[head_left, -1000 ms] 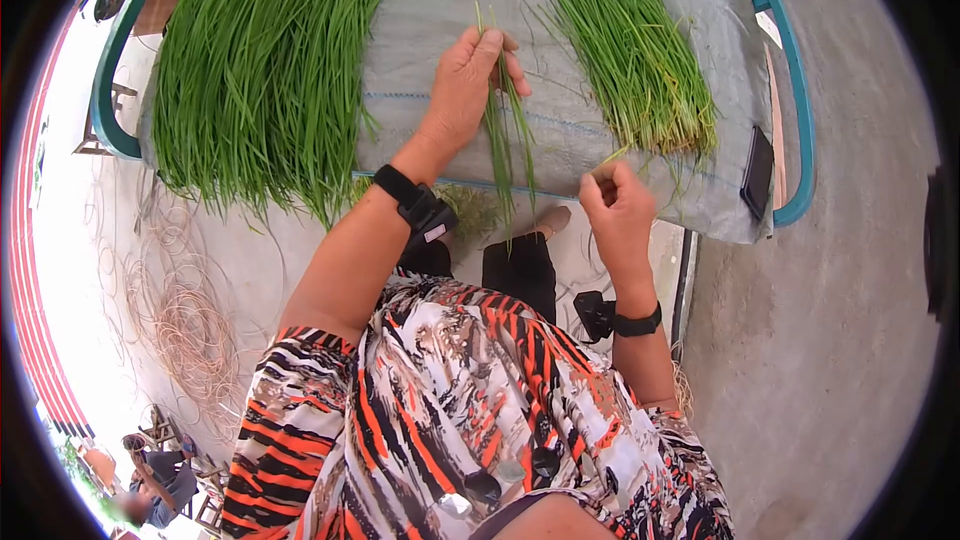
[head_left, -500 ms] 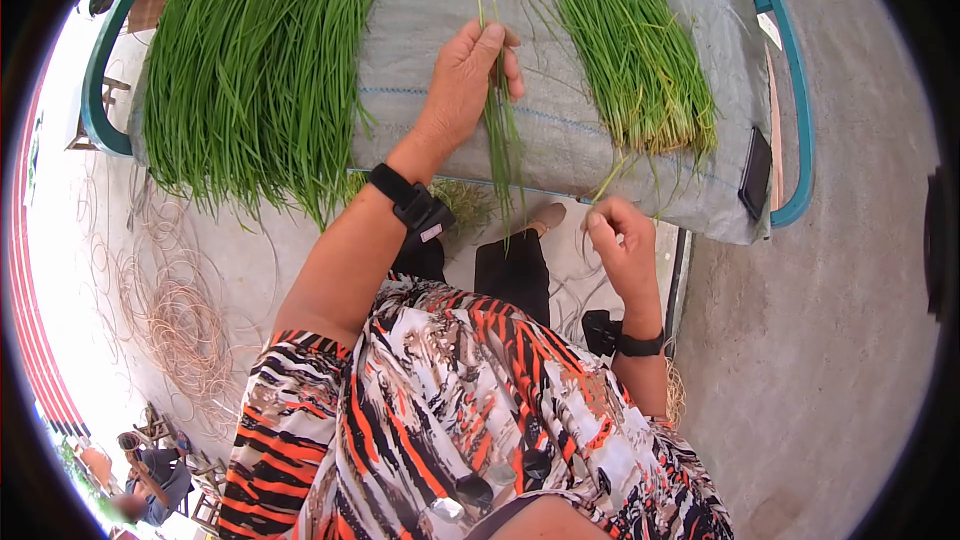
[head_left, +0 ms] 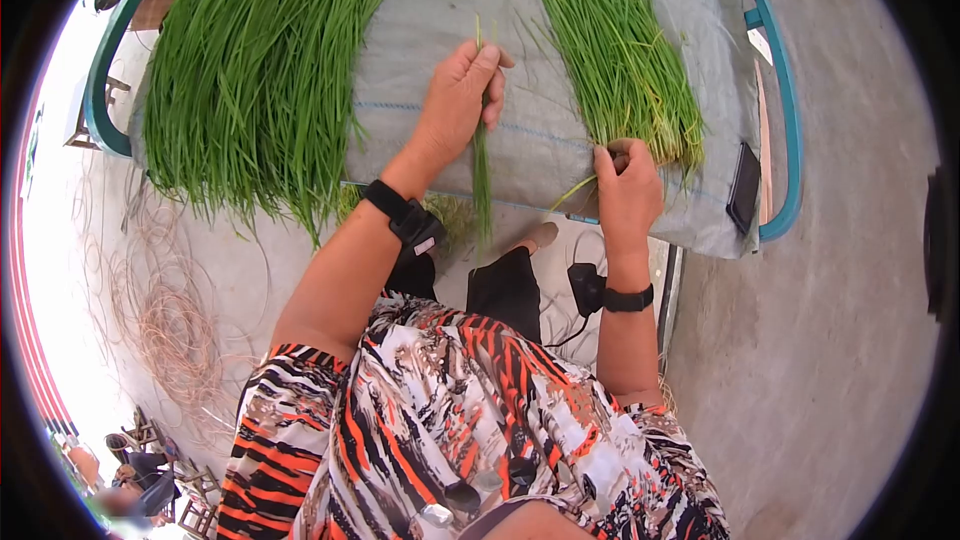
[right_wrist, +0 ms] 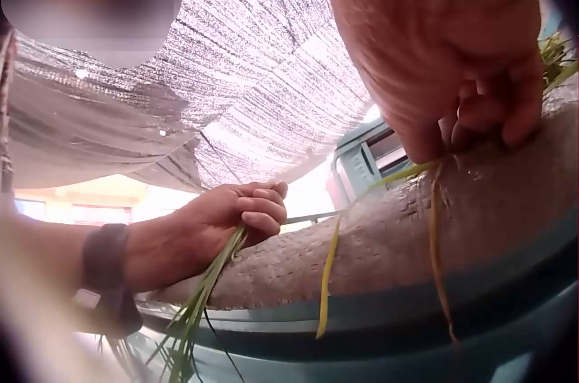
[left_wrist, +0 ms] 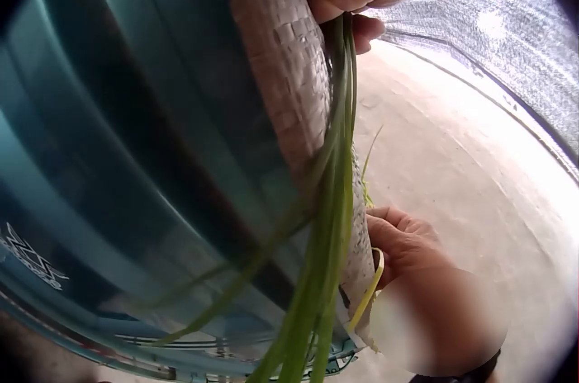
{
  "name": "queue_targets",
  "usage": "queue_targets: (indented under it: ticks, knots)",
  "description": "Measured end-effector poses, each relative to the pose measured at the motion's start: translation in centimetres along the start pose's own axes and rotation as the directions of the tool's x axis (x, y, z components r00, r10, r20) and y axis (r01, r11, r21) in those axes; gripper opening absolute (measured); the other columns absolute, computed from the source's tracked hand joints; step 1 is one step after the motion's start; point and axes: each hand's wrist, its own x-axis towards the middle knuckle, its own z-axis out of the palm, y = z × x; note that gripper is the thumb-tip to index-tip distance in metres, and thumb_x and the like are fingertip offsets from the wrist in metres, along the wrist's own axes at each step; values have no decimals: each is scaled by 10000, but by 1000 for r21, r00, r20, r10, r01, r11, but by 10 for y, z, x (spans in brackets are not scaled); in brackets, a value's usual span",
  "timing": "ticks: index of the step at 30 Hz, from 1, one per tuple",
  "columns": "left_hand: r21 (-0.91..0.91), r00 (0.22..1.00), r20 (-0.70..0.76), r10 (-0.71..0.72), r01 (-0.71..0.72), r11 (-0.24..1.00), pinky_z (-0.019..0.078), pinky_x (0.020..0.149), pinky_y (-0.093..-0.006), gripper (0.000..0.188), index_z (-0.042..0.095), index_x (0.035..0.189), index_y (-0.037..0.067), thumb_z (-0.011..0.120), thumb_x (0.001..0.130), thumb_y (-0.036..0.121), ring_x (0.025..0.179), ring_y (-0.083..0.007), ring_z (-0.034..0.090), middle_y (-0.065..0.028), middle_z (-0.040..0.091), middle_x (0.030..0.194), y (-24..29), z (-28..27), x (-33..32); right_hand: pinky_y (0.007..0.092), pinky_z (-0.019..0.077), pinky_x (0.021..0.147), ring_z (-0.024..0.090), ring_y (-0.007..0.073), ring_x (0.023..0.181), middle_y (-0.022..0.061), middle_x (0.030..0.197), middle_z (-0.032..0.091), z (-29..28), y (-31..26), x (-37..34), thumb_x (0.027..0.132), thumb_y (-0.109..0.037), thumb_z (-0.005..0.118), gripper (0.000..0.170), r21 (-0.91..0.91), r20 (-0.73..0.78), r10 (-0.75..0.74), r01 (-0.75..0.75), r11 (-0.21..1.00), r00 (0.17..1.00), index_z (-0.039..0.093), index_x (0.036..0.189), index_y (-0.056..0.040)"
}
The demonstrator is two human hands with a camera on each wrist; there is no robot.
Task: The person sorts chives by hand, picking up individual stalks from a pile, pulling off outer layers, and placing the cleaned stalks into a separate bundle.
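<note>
In the head view the left hand grips a thin bunch of green stalks, which hangs down from the fist over the grey cloth. The right hand is at the root end of the right-hand pile of stalks, its fingers curled. A yellowish blade sticks out from its fingers to the left. The right wrist view shows that yellow-green blade at the right hand's fingertips, with a brown strand hanging beside it.
A larger pile of green stalks covers the left of the cloth. A dark phone lies at the right edge, inside a teal metal rail. Tangled strands lie on the floor, and a seated person is at lower left.
The right hand has moved up to the base of the right pile. The left hand has shifted slightly down and left with its bunch, which hangs closer together.
</note>
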Motion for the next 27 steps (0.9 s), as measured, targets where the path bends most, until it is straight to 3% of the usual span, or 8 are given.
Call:
queue_targets:
  ticks: [4, 7, 13, 16, 19, 22, 24, 27]
  knots:
    - [-7, 1000, 4, 13, -13, 1000, 383, 435, -222, 257, 519, 936, 39, 436, 1003, 273, 472, -63, 423, 18, 460, 654, -3, -3, 1, 327, 447, 603, 579, 169, 633, 38, 727, 614, 6, 9, 2, 821, -252, 651, 211, 179, 22, 83, -85, 980, 996, 613, 890, -56]
    - [5, 1000, 5, 24, -24, 1000, 389, 436, -224, 252, 520, 936, 41, 439, 1002, 270, 475, -64, 431, 19, 460, 653, -2, -3, 2, 259, 408, 529, 507, 92, 561, 1, 682, 584, 2, 20, 5, 853, -211, 639, 189, 547, 196, 158, -241, 802, 968, 599, 872, -26]
    - [-46, 1000, -25, 4, -6, 999, 313, 411, -195, 243, 523, 938, 41, 454, 997, 266, 457, -34, 340, 46, 400, 619, -2, -5, 3, 190, 362, 496, 437, 36, 548, -16, 705, 561, -6, 5, -9, 912, -174, 599, 156, 595, 55, 91, -106, 797, 994, 596, 900, -19]
    - [-47, 1000, 7, -15, 15, 999, 256, 401, -183, 214, 527, 945, 47, 485, 986, 253, 459, -17, 287, 69, 359, 597, -2, -9, 4, 180, 369, 494, 436, 22, 558, -25, 715, 551, -12, 3, -16, 916, -172, 602, 147, 793, 80, 52, -95, 602, 995, 599, 928, -26]
    - [85, 1000, -6, -2, 2, 996, 230, 399, -180, 174, 529, 951, 56, 519, 970, 229, 463, -5, 277, 85, 345, 588, -1, -7, 4, 174, 381, 500, 442, 20, 566, -23, 745, 569, -10, 3, -16, 906, -147, 610, 113, 703, 124, 76, -141, 697, 989, 600, 928, -36]
    - [148, 1000, -1, 9, -9, 989, 227, 410, -182, 155, 526, 960, 55, 548, 955, 208, 468, -2, 271, 91, 346, 595, -2, -9, 5, 183, 387, 500, 444, 29, 566, -13, 762, 584, -15, -2, -19, 895, -126, 617, 95, 739, 55, 80, -94, 667, 995, 602, 930, -39]
    - [221, 999, -31, 43, -35, 975, 239, 424, -195, 152, 540, 957, 53, 566, 942, 202, 480, -14, 278, 91, 346, 597, -3, -7, 4, 189, 391, 497, 460, 35, 572, -6, 771, 591, -6, 3, -12, 890, -119, 619, 89, 561, -154, -134, 199, 803, 979, 603, 931, -42]
    - [466, 978, -28, 206, -170, 869, 265, 455, -214, 140, 571, 967, 61, 598, 913, 187, 506, -36, 291, 89, 351, 601, -7, -2, 3, 194, 397, 498, 491, 41, 579, -2, 759, 587, -6, 1, -9, 888, -118, 621, 89, 572, -188, -173, 251, 781, 967, 602, 934, -45]
